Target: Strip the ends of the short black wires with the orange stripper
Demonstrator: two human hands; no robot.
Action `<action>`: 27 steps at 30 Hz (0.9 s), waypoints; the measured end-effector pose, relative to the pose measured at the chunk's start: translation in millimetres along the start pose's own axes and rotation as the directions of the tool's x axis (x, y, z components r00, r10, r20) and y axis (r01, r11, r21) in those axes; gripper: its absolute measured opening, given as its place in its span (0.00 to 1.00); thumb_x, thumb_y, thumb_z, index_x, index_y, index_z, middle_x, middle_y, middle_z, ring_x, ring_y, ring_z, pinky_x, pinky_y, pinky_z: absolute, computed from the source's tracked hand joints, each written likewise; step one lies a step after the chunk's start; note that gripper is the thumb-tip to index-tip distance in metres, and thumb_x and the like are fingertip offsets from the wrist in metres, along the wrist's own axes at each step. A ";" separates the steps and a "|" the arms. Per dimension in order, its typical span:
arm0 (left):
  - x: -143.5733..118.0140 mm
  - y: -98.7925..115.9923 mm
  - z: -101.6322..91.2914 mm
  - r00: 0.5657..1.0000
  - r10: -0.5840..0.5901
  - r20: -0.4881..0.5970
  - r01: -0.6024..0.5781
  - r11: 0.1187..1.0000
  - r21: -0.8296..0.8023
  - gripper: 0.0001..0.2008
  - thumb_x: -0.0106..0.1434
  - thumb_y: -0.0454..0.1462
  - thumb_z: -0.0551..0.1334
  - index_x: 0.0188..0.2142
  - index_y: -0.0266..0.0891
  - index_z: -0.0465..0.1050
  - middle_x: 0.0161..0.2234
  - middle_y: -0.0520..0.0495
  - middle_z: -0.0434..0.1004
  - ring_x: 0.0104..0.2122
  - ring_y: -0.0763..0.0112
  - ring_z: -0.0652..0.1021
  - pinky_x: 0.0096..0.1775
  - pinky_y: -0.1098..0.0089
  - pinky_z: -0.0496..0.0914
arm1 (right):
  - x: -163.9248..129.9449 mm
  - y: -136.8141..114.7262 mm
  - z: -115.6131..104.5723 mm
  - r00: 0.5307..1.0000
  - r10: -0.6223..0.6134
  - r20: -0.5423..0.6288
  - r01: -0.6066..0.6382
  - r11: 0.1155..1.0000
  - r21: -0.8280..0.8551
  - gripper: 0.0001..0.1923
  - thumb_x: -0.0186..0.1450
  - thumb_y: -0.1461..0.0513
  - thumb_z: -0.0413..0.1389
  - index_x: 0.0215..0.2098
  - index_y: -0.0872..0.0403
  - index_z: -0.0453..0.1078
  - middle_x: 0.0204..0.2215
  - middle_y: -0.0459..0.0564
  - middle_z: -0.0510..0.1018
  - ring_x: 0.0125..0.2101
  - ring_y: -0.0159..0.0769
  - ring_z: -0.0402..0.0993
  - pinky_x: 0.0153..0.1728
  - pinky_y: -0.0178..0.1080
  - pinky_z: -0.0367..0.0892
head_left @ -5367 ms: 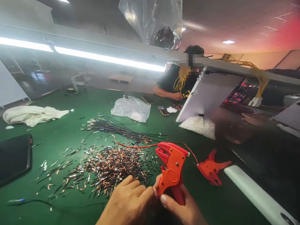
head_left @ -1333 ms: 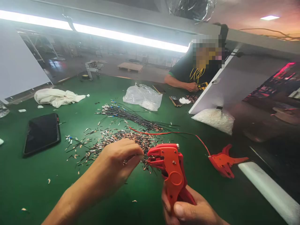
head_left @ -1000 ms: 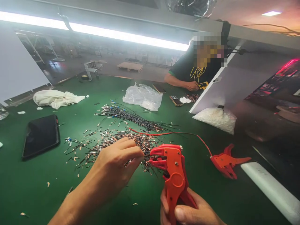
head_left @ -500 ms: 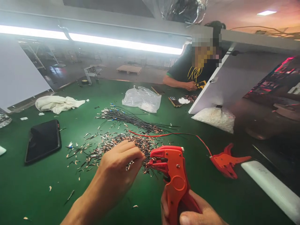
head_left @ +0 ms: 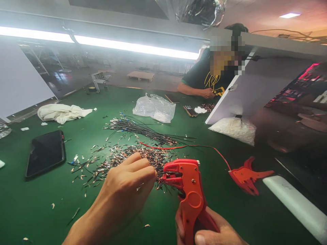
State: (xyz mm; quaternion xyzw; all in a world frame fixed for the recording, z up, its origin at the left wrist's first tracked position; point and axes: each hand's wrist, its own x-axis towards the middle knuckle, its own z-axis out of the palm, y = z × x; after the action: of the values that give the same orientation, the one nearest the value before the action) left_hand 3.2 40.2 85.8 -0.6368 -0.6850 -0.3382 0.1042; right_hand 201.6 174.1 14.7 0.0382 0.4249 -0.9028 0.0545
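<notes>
A short wire piece [head_left: 159, 174] is fed into the mouth of the red wire stripper [head_left: 187, 190], above the desk [head_left: 38, 200]. It is pinched in the left hand [head_left: 125, 190], grip closed. The stripper's handles are clasped by the right hand [head_left: 212, 233]. Cut wire pieces [head_left: 120, 158] are heaped just behind.

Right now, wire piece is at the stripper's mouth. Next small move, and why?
Probably squeeze the handles. The left hand pinches a short wire piece whose tip sits at the red wire stripper, and the right hand already wraps the handles low down. Whether the tip is fully seated cannot be told, so a slight push in first may help.
</notes>
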 end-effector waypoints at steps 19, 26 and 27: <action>-3.5 -3.2 -6.5 0.997 -0.022 0.068 0.033 0.987 -0.160 0.15 0.68 0.26 0.56 0.24 0.37 0.68 0.22 0.55 0.64 0.26 0.76 0.64 0.29 0.75 0.60 | -6.4 7.3 1.8 0.988 -0.037 -0.149 0.007 0.980 -0.197 0.23 0.58 0.46 0.65 0.29 0.56 0.65 0.20 0.39 0.58 0.21 0.24 0.50 0.21 0.32 0.45; -4.6 -4.4 -3.9 0.946 -0.211 0.246 0.290 0.890 -0.352 0.06 0.66 0.31 0.60 0.34 0.40 0.75 0.26 0.55 0.74 0.26 0.78 0.71 0.29 0.78 0.64 | -4.4 -6.5 16.8 0.981 -0.028 -0.192 -0.022 0.968 -0.251 0.25 0.59 0.42 0.62 0.30 0.53 0.62 0.20 0.37 0.53 0.20 0.25 0.46 0.21 0.35 0.43; -4.0 -3.7 -4.3 0.934 -0.231 0.272 0.324 0.870 -0.371 0.07 0.67 0.33 0.59 0.34 0.39 0.75 0.26 0.55 0.75 0.25 0.77 0.72 0.28 0.77 0.64 | -4.6 -7.4 17.3 0.980 -0.024 -0.198 -0.027 0.967 -0.252 0.25 0.59 0.42 0.62 0.29 0.53 0.62 0.20 0.38 0.54 0.21 0.25 0.46 0.21 0.35 0.43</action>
State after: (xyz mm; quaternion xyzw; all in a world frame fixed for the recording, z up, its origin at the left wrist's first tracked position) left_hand -0.8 34.6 85.5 -0.5720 -0.6907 -0.4135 -0.1576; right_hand 204.8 165.7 31.9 0.1214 0.5398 -0.8328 0.0170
